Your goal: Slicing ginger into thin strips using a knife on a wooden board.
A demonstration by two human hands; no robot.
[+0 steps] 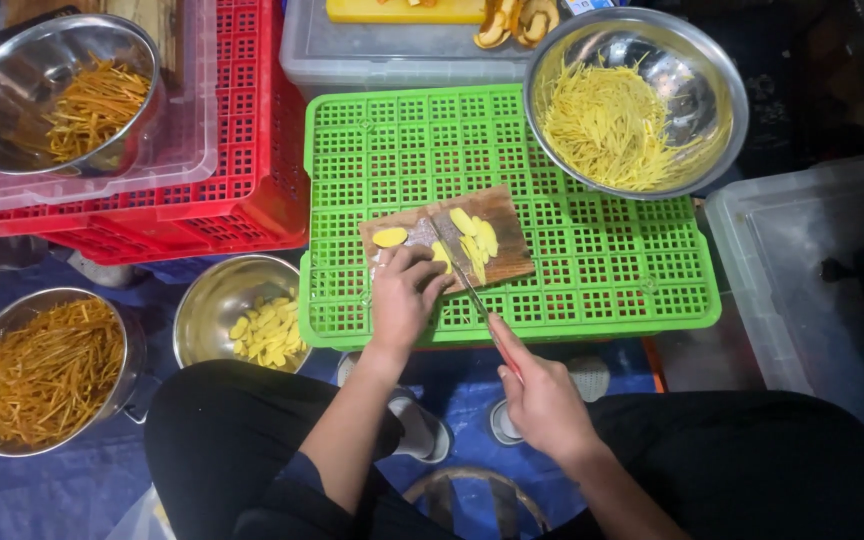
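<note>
Right hand [542, 400] clenched round the red handle of a thin-bladed steel knife [464, 280], blade angled up across a small brown wooden cutting board [492, 205]. Left hand [404, 295] curled, fingertips pressing down on pale yellow root slices [477, 238] stacked at the board's middle, one oval slice [389, 237] lying apart at the left end. Probably firm, moist and a little slick, light in the hand; best pinned from above near the stack's back, fingertips tucked clear of the edge. Board resting on an upturned green plastic lattice crate [602, 270], bare grid to the right and front. Close by: a steel bowl of yellow shreds [642, 100] overhanging the crate's far right corner, a steel bowl of more slices [237, 315] just left, a red crate [252, 150] beyond.
</note>
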